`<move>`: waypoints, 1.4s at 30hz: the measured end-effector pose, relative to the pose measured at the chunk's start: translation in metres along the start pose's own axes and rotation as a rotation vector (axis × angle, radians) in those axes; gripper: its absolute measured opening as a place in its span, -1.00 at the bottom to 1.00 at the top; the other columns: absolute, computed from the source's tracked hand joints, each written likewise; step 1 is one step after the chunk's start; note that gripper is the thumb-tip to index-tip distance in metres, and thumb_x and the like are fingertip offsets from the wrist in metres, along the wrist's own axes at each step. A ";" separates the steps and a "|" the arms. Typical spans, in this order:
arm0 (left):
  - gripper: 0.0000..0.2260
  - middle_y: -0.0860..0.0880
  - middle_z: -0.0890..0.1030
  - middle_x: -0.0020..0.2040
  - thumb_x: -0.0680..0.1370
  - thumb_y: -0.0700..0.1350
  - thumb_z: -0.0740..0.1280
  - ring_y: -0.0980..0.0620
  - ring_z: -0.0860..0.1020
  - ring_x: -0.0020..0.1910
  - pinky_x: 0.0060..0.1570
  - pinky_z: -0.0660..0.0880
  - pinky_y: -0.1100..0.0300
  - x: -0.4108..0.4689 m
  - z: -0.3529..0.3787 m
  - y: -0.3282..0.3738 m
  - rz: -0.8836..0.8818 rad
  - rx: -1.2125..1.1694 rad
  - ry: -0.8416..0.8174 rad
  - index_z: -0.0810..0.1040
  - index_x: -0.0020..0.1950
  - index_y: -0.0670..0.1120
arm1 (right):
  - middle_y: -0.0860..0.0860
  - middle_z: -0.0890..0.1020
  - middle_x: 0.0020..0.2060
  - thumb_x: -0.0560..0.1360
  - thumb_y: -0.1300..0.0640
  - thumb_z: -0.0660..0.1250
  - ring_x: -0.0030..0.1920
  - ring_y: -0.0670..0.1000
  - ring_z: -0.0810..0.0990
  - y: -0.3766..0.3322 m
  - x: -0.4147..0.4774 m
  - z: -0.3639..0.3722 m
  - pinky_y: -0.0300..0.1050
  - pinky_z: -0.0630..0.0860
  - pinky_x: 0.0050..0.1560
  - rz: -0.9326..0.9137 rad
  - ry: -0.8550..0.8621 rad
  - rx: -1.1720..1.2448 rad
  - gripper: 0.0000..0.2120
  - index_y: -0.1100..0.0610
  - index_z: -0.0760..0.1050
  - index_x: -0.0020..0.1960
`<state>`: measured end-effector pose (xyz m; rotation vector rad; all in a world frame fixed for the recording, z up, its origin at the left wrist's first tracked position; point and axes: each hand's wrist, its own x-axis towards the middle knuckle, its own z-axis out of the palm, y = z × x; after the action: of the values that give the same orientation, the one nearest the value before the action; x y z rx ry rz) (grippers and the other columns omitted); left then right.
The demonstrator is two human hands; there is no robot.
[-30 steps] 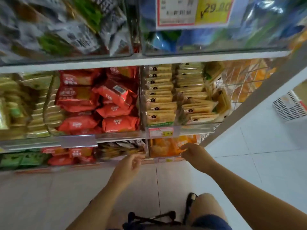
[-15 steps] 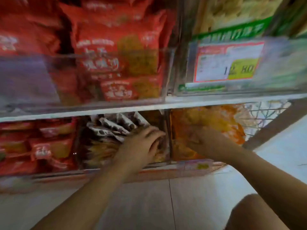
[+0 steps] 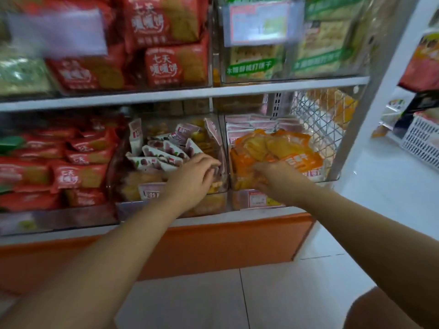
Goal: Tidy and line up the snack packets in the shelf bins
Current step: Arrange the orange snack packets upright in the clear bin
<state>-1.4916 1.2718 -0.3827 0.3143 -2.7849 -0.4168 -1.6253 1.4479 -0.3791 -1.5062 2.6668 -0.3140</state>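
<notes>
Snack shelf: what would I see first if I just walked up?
The bright orange packet at the bottom right, gripped by the right hand. Beside it, the left hand reaches into a jumble of white packets. Red packets pile up to the left.

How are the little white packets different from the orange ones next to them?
The white packets are small with purple pictures; the orange packets are bigger, orange and yellow. The white packets lie jumbled, tipping every way; the orange packets lie heaped fairly flat. The left hand touches the white packets, while the right hand grips the orange packets. Both sit in clear bins on the bottom shelf.
</notes>
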 end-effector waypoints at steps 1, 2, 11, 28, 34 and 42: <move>-0.70 0.04 0.41 0.33 0.64 -0.09 0.12 0.05 0.42 0.25 0.11 0.35 0.22 -0.003 -0.002 0.005 -0.015 0.008 -0.032 0.42 0.36 -0.01 | 0.03 0.63 0.06 0.54 0.08 0.22 0.02 0.11 0.58 0.000 -0.005 0.000 0.07 0.54 0.01 0.030 0.010 -0.011 -0.71 -0.01 0.44 0.25; -0.68 0.04 0.38 0.36 0.64 -0.07 0.12 0.05 0.40 0.27 0.12 0.34 0.22 -0.007 -0.004 0.010 -0.019 0.033 -0.060 0.38 0.39 0.00 | 0.04 0.63 0.04 0.55 0.08 0.20 0.00 0.12 0.58 0.000 -0.009 0.001 0.07 0.55 -0.01 0.043 0.022 -0.027 -0.74 0.00 0.47 0.22; -0.51 0.07 0.16 0.53 0.61 0.00 0.12 0.00 0.18 0.48 0.42 0.18 0.00 -0.014 0.000 0.018 -0.028 0.291 -0.129 0.09 0.54 0.05 | 0.05 0.65 0.02 0.55 0.07 0.22 0.18 0.14 0.46 0.006 -0.025 -0.008 0.00 0.17 0.23 0.142 0.430 -0.127 -0.77 -0.01 0.58 0.14; -0.53 0.14 0.15 0.52 0.61 0.00 0.19 0.08 0.18 0.47 0.44 0.13 0.09 -0.019 -0.012 0.012 -0.010 0.175 -0.186 0.18 0.51 0.11 | -0.03 0.64 -0.29 0.50 0.10 0.35 -0.32 -0.10 0.51 0.013 -0.017 -0.035 -0.27 0.38 -0.35 0.256 0.551 0.353 -0.88 0.07 0.61 -0.18; -0.60 0.19 0.25 0.44 0.61 0.07 0.17 0.06 0.30 0.39 0.37 0.29 0.06 -0.020 -0.036 -0.021 -0.097 0.175 -0.069 0.26 0.45 0.16 | -0.03 0.61 -0.35 0.51 0.10 0.34 -0.35 -0.16 0.53 -0.035 0.000 -0.040 -0.33 0.46 -0.31 0.277 0.716 0.769 -0.87 0.04 0.58 -0.21; -0.59 0.12 0.29 0.46 0.60 0.05 0.17 0.06 0.27 0.42 0.42 0.17 -0.02 0.007 -0.041 -0.054 -0.086 0.199 -0.042 0.28 0.46 0.11 | -0.06 0.59 -0.33 0.51 0.14 0.35 -0.28 -0.09 0.55 -0.078 0.077 -0.016 -0.17 0.48 -0.16 0.484 0.852 0.985 -0.88 0.08 0.58 -0.20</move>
<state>-1.4754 1.2095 -0.3605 0.4775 -2.8669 -0.1666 -1.6022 1.3459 -0.3439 -0.4230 2.4371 -2.1603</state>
